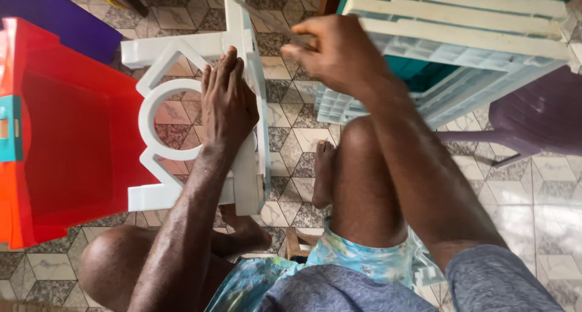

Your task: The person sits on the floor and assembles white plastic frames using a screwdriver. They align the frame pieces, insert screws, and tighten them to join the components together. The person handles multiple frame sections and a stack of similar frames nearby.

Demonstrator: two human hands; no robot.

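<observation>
Blue-grey shirt cloth (339,291) fills the nearest edge of the view, with patterned turquoise shorts (364,257) just above it and two bare knees spread to either side. Between the knees, a white plastic frame piece (176,109) with a ring-shaped cut-out stands on edge over the patterned floor tiles (291,136), its lower corner close to the person's bare foot (323,166). The left hand (229,103) lies flat on the frame's upright bar, fingers straight and together, pressing against it rather than wrapping round it. The right hand (336,54) is raised beside the frame's top end, its fingers pinched shut on a thin grey blade-like tool (270,21) whose tip lies against the upper part of the bar. Left of the frame, touching or just beside it, sits a red plastic moulded piece (66,136). Farther off, at the top right, rests a stack of white slatted plastic parts (461,27) over a teal piece, with a purple chair (539,115) at the right edge.
</observation>
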